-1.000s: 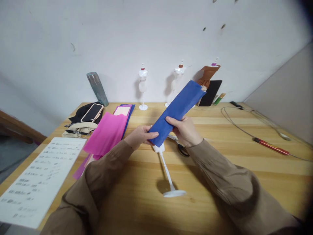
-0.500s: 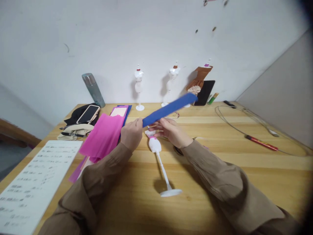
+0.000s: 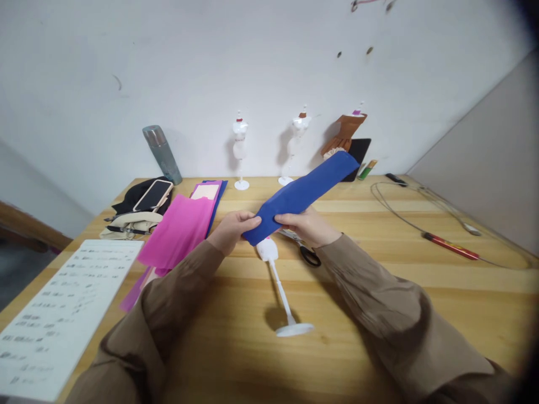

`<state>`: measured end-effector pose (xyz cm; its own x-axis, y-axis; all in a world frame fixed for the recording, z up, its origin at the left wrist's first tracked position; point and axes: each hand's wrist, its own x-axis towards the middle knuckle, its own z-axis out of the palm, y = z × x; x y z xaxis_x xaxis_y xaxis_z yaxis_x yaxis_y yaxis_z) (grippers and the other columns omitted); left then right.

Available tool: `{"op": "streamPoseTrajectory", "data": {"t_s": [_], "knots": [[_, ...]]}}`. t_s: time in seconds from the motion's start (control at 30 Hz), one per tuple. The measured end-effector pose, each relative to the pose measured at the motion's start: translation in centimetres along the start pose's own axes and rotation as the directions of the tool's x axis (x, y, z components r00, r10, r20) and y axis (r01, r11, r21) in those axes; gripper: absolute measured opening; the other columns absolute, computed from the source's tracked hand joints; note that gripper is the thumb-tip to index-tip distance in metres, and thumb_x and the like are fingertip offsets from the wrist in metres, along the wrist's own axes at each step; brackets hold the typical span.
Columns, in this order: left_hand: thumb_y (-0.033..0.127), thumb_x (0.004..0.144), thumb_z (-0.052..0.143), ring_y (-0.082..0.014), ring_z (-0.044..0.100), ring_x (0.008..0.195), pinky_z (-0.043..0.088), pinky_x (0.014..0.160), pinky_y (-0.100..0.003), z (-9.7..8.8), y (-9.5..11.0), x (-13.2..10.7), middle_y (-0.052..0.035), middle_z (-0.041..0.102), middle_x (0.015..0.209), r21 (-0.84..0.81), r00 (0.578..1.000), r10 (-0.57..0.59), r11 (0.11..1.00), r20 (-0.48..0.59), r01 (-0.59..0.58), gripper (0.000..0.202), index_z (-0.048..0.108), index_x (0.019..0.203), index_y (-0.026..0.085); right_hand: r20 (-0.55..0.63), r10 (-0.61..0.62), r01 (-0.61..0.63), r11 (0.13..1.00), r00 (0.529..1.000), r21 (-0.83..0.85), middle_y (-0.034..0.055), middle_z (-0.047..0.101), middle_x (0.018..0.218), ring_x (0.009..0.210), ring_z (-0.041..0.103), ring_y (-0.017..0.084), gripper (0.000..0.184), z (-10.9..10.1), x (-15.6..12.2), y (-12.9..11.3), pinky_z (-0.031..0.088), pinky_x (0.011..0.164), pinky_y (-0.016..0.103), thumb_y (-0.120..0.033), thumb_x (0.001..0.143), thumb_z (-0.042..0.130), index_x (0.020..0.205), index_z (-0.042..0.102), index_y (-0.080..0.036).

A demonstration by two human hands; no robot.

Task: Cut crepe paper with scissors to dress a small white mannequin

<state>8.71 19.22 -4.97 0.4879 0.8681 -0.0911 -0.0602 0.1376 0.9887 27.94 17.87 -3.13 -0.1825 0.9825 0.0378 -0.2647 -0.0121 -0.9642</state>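
Observation:
A long folded strip of blue fabric (image 3: 305, 191) slants up to the right above the table. My left hand (image 3: 233, 229) pinches its lower left end, thumb on top. My right hand (image 3: 309, 224) grips its lower edge near the middle, also with the thumb on top. Beneath the strip a small white doll mannequin (image 3: 267, 249) lies on the table, its round base (image 3: 295, 330) toward me; the strip hides its upper part. Scissors with black handles (image 3: 310, 256) lie beside my right hand, partly covered by it.
Pink fabric (image 3: 179, 233) and more sheets lie left, near a phone (image 3: 152, 195) and a written sheet (image 3: 63, 314). Along the wall stand a flask (image 3: 162, 154), white mannequins (image 3: 240, 148) and one in a brown dress (image 3: 347, 130). A red pen-like tool (image 3: 450, 246) with a cord lies right.
The blue strip has turned its broad face toward me. My right hand has come from beneath its edge to grip it. The scissors have come more into view.

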Motion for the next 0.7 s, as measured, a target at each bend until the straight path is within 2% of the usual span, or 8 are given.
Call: {"op": "streamPoseTrajectory", "data": {"t_s": [0.07,0.17,0.3,0.37,0.43,0.5,0.6,0.7], "knots": [[0.052,0.062,0.084,-0.0109,0.060,0.059,0.044,0.056,-0.021,0.1,0.0,0.0,-0.0056,0.069,0.071,-0.030,0.999,-0.015,0.999,-0.030,0.014,0.050,0.064,0.080,0.010,-0.002,-0.015,0.015,0.999,1.000,0.039,0.0049,0.076,0.088,0.080,0.070,0.021,0.044,0.2,0.0,0.0,0.058,0.074,0.035,-0.032,0.053,0.090,0.092,0.073,-0.018],[0.042,0.050,0.092,-0.0108,0.062,0.061,0.047,0.060,-0.022,0.4,0.1,0.1,-0.0015,0.069,0.070,-0.030,0.993,0.033,0.999,-0.115,-0.036,0.052,0.059,0.077,0.013,-0.079,-0.051,0.056,0.996,0.996,0.072,0.0036,0.075,0.090,0.082,0.069,0.019,0.042,0.4,0.1,0.2,0.058,0.082,0.037,-0.036,0.054,0.092,0.087,0.072,-0.019],[0.038,0.051,0.090,-0.0101,0.060,0.056,0.044,0.055,-0.021,1.0,0.1,0.1,0.0006,0.068,0.066,0.014,0.997,0.012,1.000,-0.078,-0.011,0.049,0.058,0.077,0.014,-0.191,-0.139,0.139,0.990,0.972,-0.012,0.0039,0.074,0.088,0.085,0.068,0.021,0.044,0.1,0.5,0.7,0.057,0.086,0.040,-0.036,0.049,0.094,0.083,0.070,-0.020],[0.039,0.054,0.088,-0.0088,0.056,0.053,0.042,0.052,-0.020,1.0,0.0,0.1,0.0019,0.065,0.061,0.055,0.994,0.044,0.998,-0.102,-0.038,0.044,0.056,0.072,0.014,-0.190,-0.145,0.139,0.989,0.971,-0.043,0.0048,0.074,0.089,0.085,0.068,0.022,0.045,-0.1,0.6,0.8,0.057,0.081,0.040,-0.038,0.051,0.093,0.085,0.069,-0.020],[0.038,0.055,0.087,-0.0083,0.055,0.053,0.041,0.053,-0.020,1.1,-0.1,0.1,0.0033,0.063,0.059,0.089,0.981,0.108,0.992,-0.163,-0.095,0.042,0.054,0.068,0.016,-0.155,-0.112,0.102,0.992,0.981,-0.076,0.0048,0.073,0.082,0.073,0.067,0.021,0.043,-0.2,0.6,0.8,0.056,0.067,0.036,-0.040,0.052,0.092,0.081,0.070,-0.019],[0.037,0.055,0.087,-0.0093,0.057,0.056,0.043,0.055,-0.021,1.1,0.1,0.0,0.0030,0.064,0.061,0.082,0.974,0.135,0.989,-0.185,-0.121,0.042,0.055,0.069,0.016,-0.139,-0.089,0.076,0.992,0.986,-0.100,0.0035,0.070,0.071,0.059,0.061,0.017,0.039,-0.2,0.6,0.8,0.049,0.052,0.031,-0.040,0.051,0.091,0.074,0.070,-0.017],[0.038,0.055,0.088,-0.0125,0.062,0.064,0.047,0.061,-0.023,1.2,0.3,-0.2,-0.0012,0.069,0.072,0.034,0.992,0.077,0.997,-0.095,-0.074,0.045,0.062,0.082,0.013,-0.180,-0.108,0.093,0.992,0.978,-0.089,0.0017,0.066,0.062,0.050,0.054,0.014,0.037,-0.2,0.6,0.5,0.041,0.043,0.028,-0.039,0.049,0.092,0.067,0.068,-0.017],[0.041,0.058,0.087,-0.0140,0.063,0.067,0.048,0.064,-0.025,1.3,0.1,-0.3,-0.0037,0.070,0.077,0.040,0.999,0.045,0.998,-0.027,-0.043,0.048,0.066,0.089,0.010,-0.178,-0.068,0.062,0.997,0.982,-0.043,0.0024,0.069,0.066,0.054,0.058,0.015,0.039,-0.2,0.5,0.2,0.047,0.048,0.029,-0.041,0.049,0.092,0.071,0.069,-0.018]]}}
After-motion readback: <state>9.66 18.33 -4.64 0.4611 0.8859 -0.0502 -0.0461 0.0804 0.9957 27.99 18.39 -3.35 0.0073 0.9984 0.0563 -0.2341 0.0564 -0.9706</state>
